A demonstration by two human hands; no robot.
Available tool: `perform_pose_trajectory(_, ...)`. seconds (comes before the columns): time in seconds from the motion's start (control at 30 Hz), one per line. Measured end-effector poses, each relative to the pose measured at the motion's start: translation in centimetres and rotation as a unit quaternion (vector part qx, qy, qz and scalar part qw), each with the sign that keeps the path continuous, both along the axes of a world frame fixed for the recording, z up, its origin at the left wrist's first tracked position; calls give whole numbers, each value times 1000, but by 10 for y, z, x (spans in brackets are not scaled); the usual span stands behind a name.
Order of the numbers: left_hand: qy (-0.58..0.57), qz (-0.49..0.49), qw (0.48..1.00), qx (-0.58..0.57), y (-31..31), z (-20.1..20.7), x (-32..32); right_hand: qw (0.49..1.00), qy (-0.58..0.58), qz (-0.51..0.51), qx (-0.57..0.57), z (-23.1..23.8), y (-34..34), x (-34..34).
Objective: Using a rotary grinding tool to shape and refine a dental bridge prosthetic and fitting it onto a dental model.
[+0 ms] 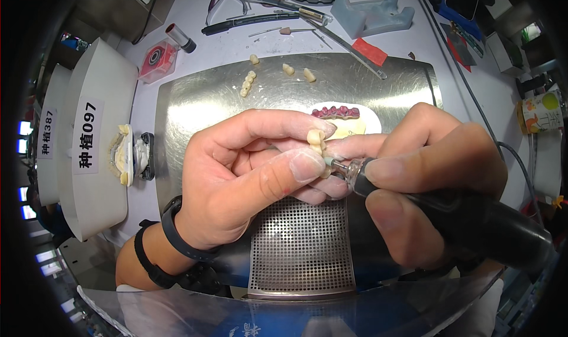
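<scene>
Fingers point(284, 123), left hand point(228, 171): thumb and forefinger pinching a tooth piece; the other fingers curled behind it.

Tooth piece point(316, 139): one, cream-coloured, held up over the middle of the metal plate point(195, 100); lower part hidden by fingertips, so its full length cannot be told. Handling, as judged: very light, stiff, brittle at thin edges, perhaps slippery with the pale dust on the skin. Best hold: a gentle pinch on the thick outer sides, rims left free.

Grinder point(473, 222): one, black, pen-shaped, over the right part of the plate. Right hand point(441, 154): thumb and fingers closed around its front end. Grinding tip point(329, 160): pale green, at the tooth piece's lower part; whether it touches cannot be told.

Tooth model point(335, 112): dark red teeth, on the plate, behind the hands.

Loose teeth point(309, 75): three singles, on the plate's far part. Joined teeth point(248, 84): one short row, on the plate's far left part.

Grille point(302, 248): perforated metal, at the plate's near edge.

Dental cast point(123, 154): off the plate's left edge.

Beyond the plate's far edge: clear box point(157, 59), left; black pen point(254, 22), middle; blue-grey stand point(373, 19), right.
</scene>
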State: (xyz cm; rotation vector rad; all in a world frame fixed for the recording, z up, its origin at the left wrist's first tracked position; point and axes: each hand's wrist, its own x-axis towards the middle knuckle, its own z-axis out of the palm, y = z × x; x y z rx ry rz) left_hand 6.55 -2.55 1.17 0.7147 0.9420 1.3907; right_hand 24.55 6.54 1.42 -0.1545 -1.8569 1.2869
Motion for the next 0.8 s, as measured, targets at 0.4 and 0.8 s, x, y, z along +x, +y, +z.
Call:
perform_pose_trajectory(0.4, 24, 5, 1000, 8, -3, -2, -1, 987, -126, -29, 94, 8, 3, 8)
perform_pose_trajectory(0.8, 24, 16, 999, 18, -2, -2, 2, 995, -98, -20, 25, 8, -2, 8)
